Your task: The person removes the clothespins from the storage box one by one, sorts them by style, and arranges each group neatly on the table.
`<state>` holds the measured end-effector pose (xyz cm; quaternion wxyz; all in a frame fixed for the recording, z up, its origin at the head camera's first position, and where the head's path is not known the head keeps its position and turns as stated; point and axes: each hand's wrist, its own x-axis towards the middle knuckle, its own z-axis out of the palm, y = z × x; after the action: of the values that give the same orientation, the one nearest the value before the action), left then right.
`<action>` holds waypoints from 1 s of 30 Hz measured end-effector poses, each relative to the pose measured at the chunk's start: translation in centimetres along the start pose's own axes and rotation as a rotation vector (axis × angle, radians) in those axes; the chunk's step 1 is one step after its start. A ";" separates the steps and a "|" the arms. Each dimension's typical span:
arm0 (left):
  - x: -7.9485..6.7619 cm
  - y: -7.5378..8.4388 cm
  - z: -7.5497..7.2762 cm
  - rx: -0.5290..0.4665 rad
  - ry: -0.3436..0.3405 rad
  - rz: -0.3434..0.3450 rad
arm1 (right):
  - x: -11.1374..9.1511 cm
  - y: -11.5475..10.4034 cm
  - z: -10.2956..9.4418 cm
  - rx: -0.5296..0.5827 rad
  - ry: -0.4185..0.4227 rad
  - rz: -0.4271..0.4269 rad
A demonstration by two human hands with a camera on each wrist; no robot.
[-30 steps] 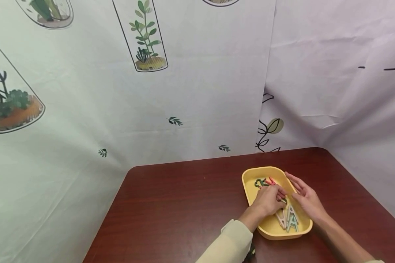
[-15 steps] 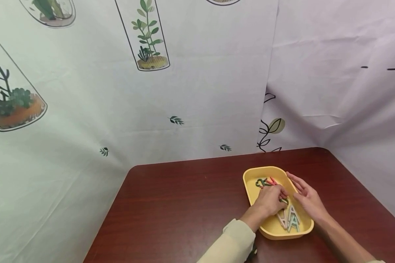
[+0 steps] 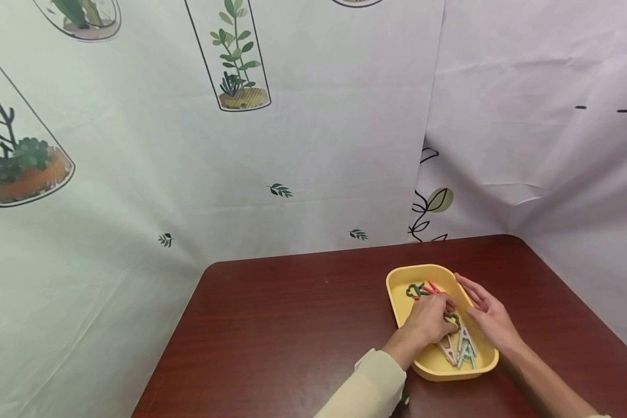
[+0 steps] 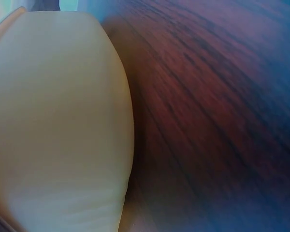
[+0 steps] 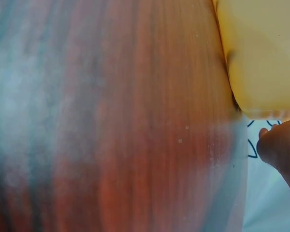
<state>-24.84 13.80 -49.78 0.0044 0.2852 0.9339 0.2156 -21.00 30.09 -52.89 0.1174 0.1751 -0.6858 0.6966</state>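
Reaching into the yellow tray point(image 3: 439, 369) with the left hand point(image 3: 427, 320), curling the fingers and apparently pinching a looped green clip point(image 3: 452, 317) between thumb and fingertips. Steadying the tray's side with the right hand point(image 3: 492, 319), laying fairly straight fingers along the rim. By judgement, working on securing one clip; probably calling next for a firm pinch, clear of neighbouring pieces.

Showing table point(image 3: 292, 325) left of the left hand, and partly hiding a dark object point(image 3: 403, 402) under the left cuff point(image 3: 378, 374), too covered for naming. Leaving a dark green clip point(image 3: 413, 291) and a red clip point(image 3: 432, 286) just beyond the left hand. Crowding in below the left thumb with beige point(image 3: 447, 352), white point(image 3: 465, 335) and mint point(image 3: 466, 354) A-shaped clothespins, possibly snagging during any lift.
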 end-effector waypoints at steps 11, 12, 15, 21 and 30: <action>-0.1 0.0 0.2 0.069 0.007 0.027 | -0.1 -0.1 0.1 -0.001 -0.003 -0.003; -0.2 0.0 0.2 0.078 0.007 0.032 | -0.1 -0.1 0.1 0.001 -0.002 -0.004; -0.2 0.0 0.2 0.102 0.009 0.037 | -0.1 -0.2 0.2 0.007 -0.003 -0.010; -0.1 0.0 0.3 0.092 -0.007 0.044 | -0.1 -0.1 0.2 0.009 -0.010 -0.020; 0.0 0.0 0.1 -0.015 -0.048 0.029 | 0.0 0.1 0.1 0.042 -0.024 -0.027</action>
<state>-24.86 13.79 -49.84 0.0257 0.3037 0.9277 0.2156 -21.04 29.98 -52.96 0.1149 0.1954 -0.6699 0.7071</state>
